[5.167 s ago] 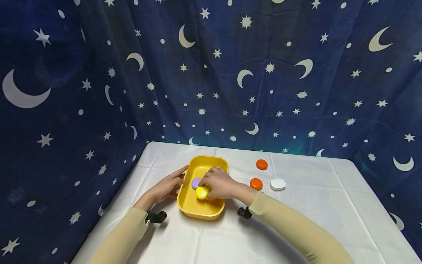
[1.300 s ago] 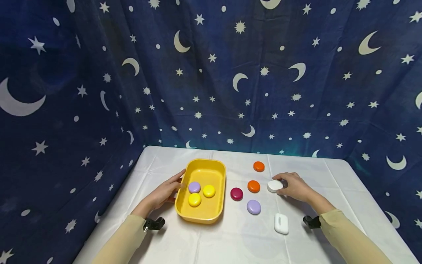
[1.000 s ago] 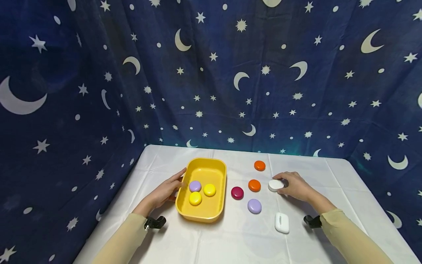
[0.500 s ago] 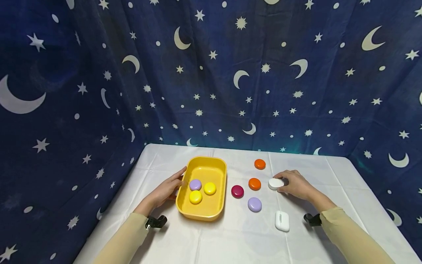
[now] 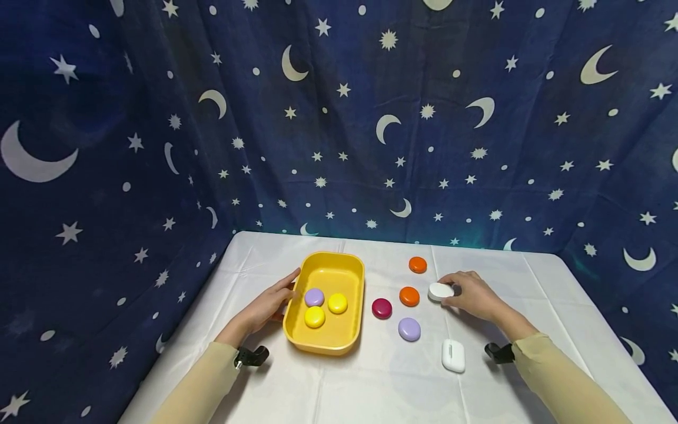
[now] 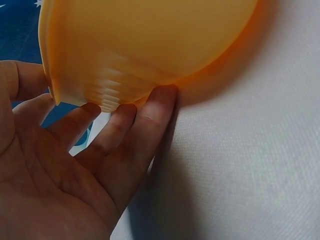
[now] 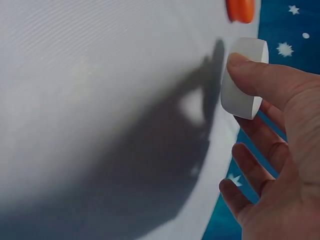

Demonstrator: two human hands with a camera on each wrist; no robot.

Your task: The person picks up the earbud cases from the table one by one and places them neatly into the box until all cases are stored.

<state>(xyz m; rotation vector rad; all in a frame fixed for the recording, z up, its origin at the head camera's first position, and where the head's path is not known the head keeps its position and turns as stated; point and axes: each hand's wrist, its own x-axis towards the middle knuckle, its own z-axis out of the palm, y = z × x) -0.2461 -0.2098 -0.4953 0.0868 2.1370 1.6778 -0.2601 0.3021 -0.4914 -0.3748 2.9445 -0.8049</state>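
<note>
My right hand [image 5: 471, 294] pinches a small white oval case [image 5: 440, 291] between thumb and fingers. In the right wrist view the thumb lies across one face of this white case [image 7: 244, 80], and its shadow on the cloth stands apart from it. My left hand [image 5: 266, 303] touches the left wall of a yellow tray [image 5: 324, 346]; in the left wrist view its fingertips [image 6: 159, 102] rest along the outside of the wall and rim. Inside the tray lie a lilac disc [image 5: 314, 297] and two yellow discs [image 5: 337, 303], glossy and rounded.
Between tray and right hand sit a dark red disc [image 5: 381, 308], two orange discs [image 5: 409, 296] and a lilac disc [image 5: 409, 329]. Nearer the front lies a white rounded case [image 5: 453, 355] with a slot-like mark. A white cloth covers the table [image 5: 386, 388]; a starry curtain [image 5: 349, 135] hangs behind.
About five seconds ago the right hand held a yellow disc in the tray; two yellow discs now lie there. It has since gripped the white oval case, which has just shifted slightly up and left.
</note>
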